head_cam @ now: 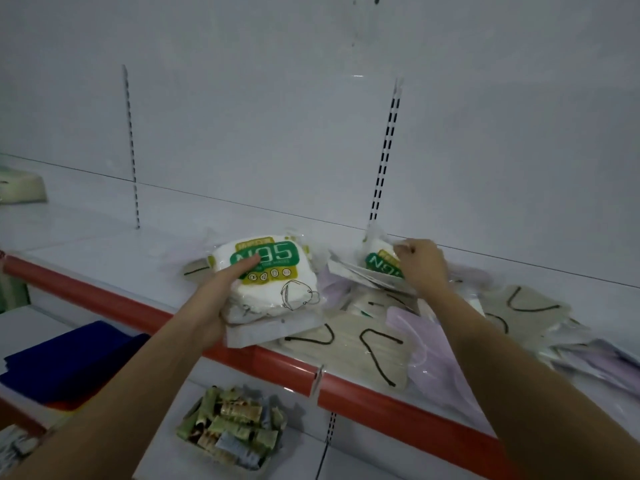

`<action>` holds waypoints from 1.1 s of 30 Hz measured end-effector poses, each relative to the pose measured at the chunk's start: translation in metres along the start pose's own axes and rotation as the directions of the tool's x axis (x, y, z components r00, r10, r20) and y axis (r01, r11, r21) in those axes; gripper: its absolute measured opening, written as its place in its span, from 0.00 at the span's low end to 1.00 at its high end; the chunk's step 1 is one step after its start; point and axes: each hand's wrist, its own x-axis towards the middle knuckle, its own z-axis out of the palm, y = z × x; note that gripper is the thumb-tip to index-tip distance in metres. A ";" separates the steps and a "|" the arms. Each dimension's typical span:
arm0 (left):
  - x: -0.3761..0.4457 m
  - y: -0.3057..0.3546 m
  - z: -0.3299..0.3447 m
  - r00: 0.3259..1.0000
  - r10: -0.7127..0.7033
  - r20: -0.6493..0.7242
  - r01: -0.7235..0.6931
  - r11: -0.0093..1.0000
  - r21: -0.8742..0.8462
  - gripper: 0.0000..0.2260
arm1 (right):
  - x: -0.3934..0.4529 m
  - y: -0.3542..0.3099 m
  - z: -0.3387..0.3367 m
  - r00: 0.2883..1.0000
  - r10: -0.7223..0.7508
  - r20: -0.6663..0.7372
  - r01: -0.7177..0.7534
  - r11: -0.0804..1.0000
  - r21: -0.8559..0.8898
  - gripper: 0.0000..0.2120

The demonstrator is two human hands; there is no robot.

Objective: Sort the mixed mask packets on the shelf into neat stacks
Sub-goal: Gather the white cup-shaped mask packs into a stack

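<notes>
- Packets: N95 stack [270, 282] on shelf [104, 244], left hand [214, 299] gripping its 8 o'clock edge.
- Right hand [420, 263] pinches another N95 packet [379, 263], 3 o'clock.
- Film likely light, slippery; grasp edges.

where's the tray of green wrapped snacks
In the head view, the tray of green wrapped snacks sits low centre-left on the lower shelf, below the red shelf edge, between both forearms.

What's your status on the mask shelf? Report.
Left hand holds the N95 stack, thumb on top. Right hand pinches another N95 packet. Beige packets and purple packets lie loose, unsorted.
</notes>
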 end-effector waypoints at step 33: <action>0.023 0.024 0.030 0.995 0.091 0.039 -0.092 0.995 0.042 0.48 | -0.034 -0.141 0.035 0.969 0.014 0.248 -0.196 0.659 0.726 0.12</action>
